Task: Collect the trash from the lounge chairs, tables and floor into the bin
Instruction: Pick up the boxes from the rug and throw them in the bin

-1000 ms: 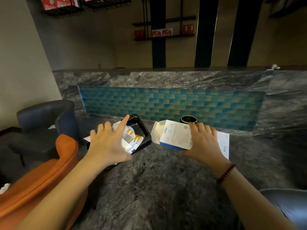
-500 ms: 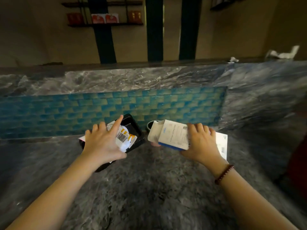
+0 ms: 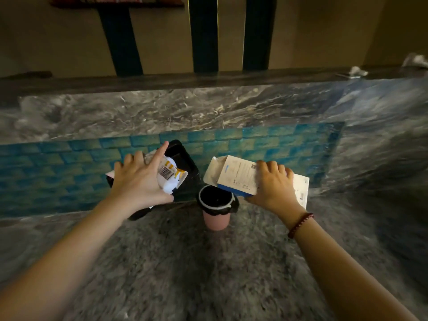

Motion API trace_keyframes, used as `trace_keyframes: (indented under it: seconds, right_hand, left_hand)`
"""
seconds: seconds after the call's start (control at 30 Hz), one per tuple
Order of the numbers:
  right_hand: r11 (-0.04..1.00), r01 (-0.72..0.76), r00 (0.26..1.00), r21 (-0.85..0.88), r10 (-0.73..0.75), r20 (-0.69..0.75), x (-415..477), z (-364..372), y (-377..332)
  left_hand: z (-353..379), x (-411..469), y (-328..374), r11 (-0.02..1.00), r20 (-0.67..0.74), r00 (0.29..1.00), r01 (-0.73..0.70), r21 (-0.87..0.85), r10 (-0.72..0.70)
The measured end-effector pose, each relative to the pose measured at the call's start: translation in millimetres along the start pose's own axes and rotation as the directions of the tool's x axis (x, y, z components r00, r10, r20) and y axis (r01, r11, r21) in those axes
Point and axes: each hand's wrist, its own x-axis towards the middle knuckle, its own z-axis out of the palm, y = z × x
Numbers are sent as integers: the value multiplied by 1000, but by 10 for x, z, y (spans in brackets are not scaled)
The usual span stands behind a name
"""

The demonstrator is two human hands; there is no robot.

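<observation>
My left hand (image 3: pixel 139 181) holds a black plastic tray (image 3: pixel 183 163) together with a crumpled white wrapper (image 3: pixel 170 176) that has a barcode and yellow marks; the index finger points up. My right hand (image 3: pixel 274 186) grips an opened white and blue carton (image 3: pixel 236 174) with a white paper sheet (image 3: pixel 301 188) under it. Between and below the hands stands a small pink bin (image 3: pixel 216 220) with a black liner on the floor. Both loads hover just above and beside its rim.
A grey marble counter front (image 3: pixel 185 112) with a band of blue tiles (image 3: pixel 69 163) rises right behind the bin. White crumpled bits (image 3: pixel 356 71) lie on the counter top at the far right. Shaggy grey carpet (image 3: pixel 185 274) covers the floor.
The view has swung right and closer to the counter. The pink bin has come into plain sight between my hands. Both hands keep their loads, now nearer the bin.
</observation>
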Motion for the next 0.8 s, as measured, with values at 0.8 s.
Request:
trace_keyframes:
  seconds: [0.8]
  right_hand:
    - [923,-376,872,79,323,367,4711,3762,1013]
  left_hand:
    - [3980,5199,235,984,470,865,-139,-115,177]
